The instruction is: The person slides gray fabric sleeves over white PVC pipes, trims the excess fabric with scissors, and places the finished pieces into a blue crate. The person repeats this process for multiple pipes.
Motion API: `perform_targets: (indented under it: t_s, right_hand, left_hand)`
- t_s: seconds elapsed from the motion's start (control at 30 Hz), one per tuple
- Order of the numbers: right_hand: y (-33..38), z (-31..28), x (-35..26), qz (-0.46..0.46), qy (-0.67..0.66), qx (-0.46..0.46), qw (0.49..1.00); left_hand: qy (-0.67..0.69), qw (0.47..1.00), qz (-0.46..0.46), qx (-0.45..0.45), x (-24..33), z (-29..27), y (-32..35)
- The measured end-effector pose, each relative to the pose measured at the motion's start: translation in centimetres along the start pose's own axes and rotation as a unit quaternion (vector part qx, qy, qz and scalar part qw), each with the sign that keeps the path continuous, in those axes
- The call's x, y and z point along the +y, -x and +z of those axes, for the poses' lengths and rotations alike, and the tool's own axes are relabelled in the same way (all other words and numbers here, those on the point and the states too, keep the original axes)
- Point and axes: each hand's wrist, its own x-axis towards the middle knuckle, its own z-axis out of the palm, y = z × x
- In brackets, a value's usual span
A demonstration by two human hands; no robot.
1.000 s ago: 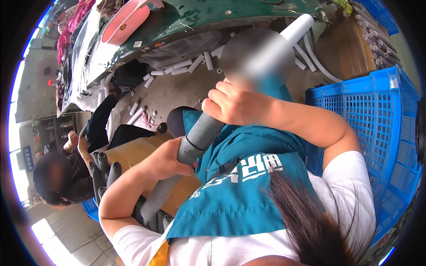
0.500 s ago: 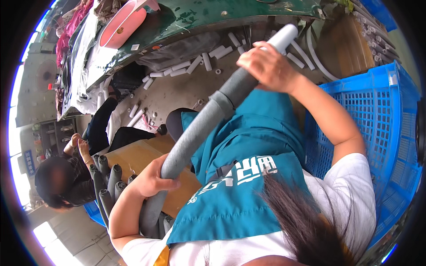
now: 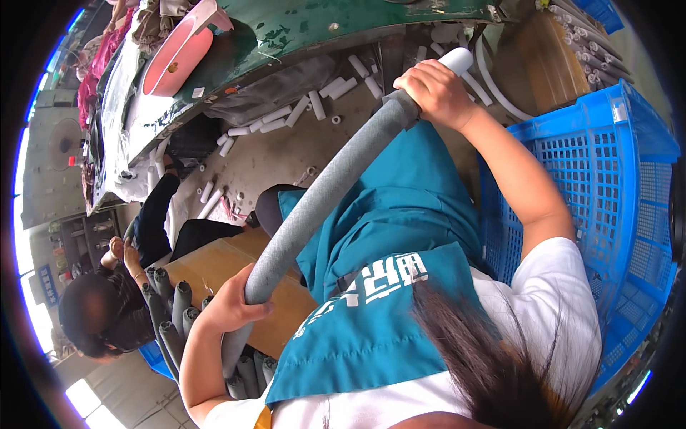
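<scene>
A long white foam tube (image 3: 456,61) in a grey fabric sleeve (image 3: 321,196) slants across my lap, from lower left to upper right. My right hand (image 3: 441,93) is closed round its upper part, with the bare white end sticking out beyond the fingers. Just below that hand, the sleeve is bunched in a thick fold (image 3: 400,107). Lower down, my left hand (image 3: 232,300) wraps round the grey-covered tube, thumb on top. The tube continues below this hand toward a group of grey-covered tubes (image 3: 171,332) standing upright at my left.
A blue plastic crate (image 3: 572,136) stands close at my right. Ahead is a green table (image 3: 314,32) with a pink basin (image 3: 179,53). White tube pieces (image 3: 296,111) lie on the floor beneath it. A cardboard box (image 3: 207,268) and a seated co-worker (image 3: 89,307) are at left.
The bunched fold of the grey sleeve has moved up the tube, from about its middle to right below my right hand. Both hands still grip the tube. The view has shifted slightly.
</scene>
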Motion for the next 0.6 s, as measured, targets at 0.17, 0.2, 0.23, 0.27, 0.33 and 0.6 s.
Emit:
perform_targets:
  t_s: [0.17, 0.2, 0.23, 0.27, 0.33, 0.6]
  right_hand:
    - [-2.7, -0.4, -4.4, -0.015, -0.051, -0.025, 0.998]
    - [-3.9, -0.3, -6.3, -0.035, -0.033, -0.029, 0.998]
    - [-5.4, -0.5, -8.8, -0.037, -0.065, -0.027, 0.997]
    - [-6.7, -0.9, -11.1, -0.035, -0.09, -0.025, 0.995]
    - [-7.7, -0.4, -14.8, -0.051, -0.127, 0.026, 0.99]
    - [-11.7, 1.8, -6.7, -0.03, -0.014, 0.023, 0.999]
  left_hand:
    - [0.061, 0.993, -0.059, -0.084, 2.9, -0.4, -0.4]
    - [0.081, 0.991, -0.053, -0.096, 3.7, -0.2, -1.1]
    - [0.119, 0.99, -0.025, -0.075, 4.7, 0.5, -1.9]
    - [0.144, 0.986, -0.016, -0.083, 6.0, 1.1, -3.1]
    - [0.195, 0.976, 0.003, -0.097, 8.4, 2.0, -5.4]
    - [0.305, 0.945, 0.117, 0.011, 12.7, 0.1, -8.7]
